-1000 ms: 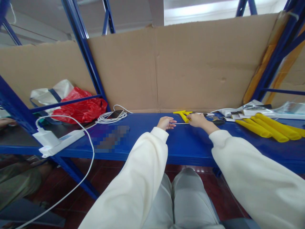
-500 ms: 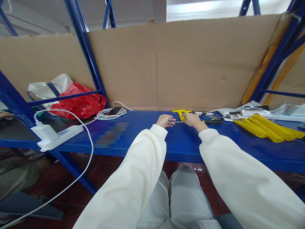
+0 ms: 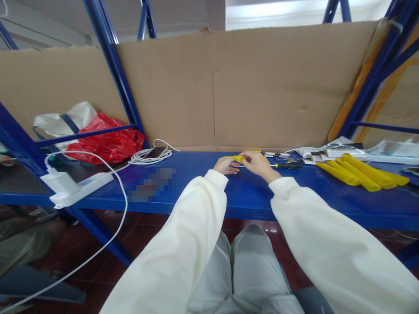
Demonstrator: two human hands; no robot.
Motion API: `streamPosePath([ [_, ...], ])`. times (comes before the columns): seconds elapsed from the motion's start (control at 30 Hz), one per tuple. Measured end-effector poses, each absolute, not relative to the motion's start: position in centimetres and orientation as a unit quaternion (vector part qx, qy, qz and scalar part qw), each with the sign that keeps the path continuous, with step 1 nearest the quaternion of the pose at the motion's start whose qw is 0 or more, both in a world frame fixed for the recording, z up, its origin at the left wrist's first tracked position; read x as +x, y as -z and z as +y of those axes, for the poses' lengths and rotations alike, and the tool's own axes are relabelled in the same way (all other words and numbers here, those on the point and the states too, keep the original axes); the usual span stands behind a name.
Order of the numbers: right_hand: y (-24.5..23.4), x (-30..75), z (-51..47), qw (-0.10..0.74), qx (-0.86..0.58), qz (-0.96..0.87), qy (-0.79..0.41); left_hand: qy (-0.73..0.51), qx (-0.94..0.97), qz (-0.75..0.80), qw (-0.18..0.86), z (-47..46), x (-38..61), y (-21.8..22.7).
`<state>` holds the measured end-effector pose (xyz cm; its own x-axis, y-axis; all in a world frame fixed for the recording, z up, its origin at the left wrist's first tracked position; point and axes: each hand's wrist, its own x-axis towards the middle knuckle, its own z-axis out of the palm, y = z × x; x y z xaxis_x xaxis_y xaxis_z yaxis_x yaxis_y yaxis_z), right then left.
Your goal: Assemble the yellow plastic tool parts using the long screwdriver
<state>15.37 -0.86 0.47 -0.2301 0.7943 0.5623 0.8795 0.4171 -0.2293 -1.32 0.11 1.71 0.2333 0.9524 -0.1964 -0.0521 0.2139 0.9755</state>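
My right hand [image 3: 258, 164] is closed round a yellow T-shaped plastic piece [image 3: 236, 158], partly hidden by my fingers. One end of this piece reaches my left hand [image 3: 224, 165], whose thumb and forefinger grip it while the lower fingers curl loosely. Below the yellow piece a thin metal rod [image 3: 241, 166] shows between my hands; whether it belongs to the screwdriver I cannot tell. Just right of my right hand lies a screwdriver [image 3: 290, 165] with a black and yellow handle, its shaft running left behind that hand.
Several yellow tubes [image 3: 363, 173] lie on the blue table [image 3: 196, 192] at the right, before white packets [image 3: 343, 150]. At the left are a coiled white cable [image 3: 149, 158], a red plastic bag [image 3: 109, 139] and a power strip [image 3: 83, 187]. Cardboard [image 3: 262, 87] stands behind.
My right hand has moved the yellow T-shaped piece left, and it has turned to meet my left hand. More of the screwdriver now shows. The view has shifted slightly.
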Motion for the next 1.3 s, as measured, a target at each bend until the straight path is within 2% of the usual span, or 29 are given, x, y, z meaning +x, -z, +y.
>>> streamPosePath([
  [0.23,-0.1,14.6,-1.4,0.328,-0.517,-0.79,0.031,-0.406,0.47,0.458,0.636,0.2,-1.4,-1.6],
  [0.53,0.9,15.2,0.5,0.437,-0.43,-0.789,-0.034,-0.425,0.485,0.459,0.611,0.4,-0.9,-1.4],
  [0.63,1.1,15.7,1.3,0.467,-0.441,-0.765,-0.042,-0.419,0.503,0.457,0.602,0.2,-0.9,-1.5],
  [0.77,1.5,17.0,2.6,0.498,-0.499,-0.703,-0.093,-0.402,0.539,0.435,0.599,0.2,-1.1,-1.3],
  [0.97,2.0,18.6,4.0,0.599,-0.541,-0.556,-0.199,-0.37,0.579,0.374,0.623,0.4,-1.2,-0.9],
  [1.3,-0.5,18.4,1.9,0.695,-0.549,-0.383,-0.263,-0.324,0.613,0.383,0.61,-0.8,-0.8,-1.7],
])
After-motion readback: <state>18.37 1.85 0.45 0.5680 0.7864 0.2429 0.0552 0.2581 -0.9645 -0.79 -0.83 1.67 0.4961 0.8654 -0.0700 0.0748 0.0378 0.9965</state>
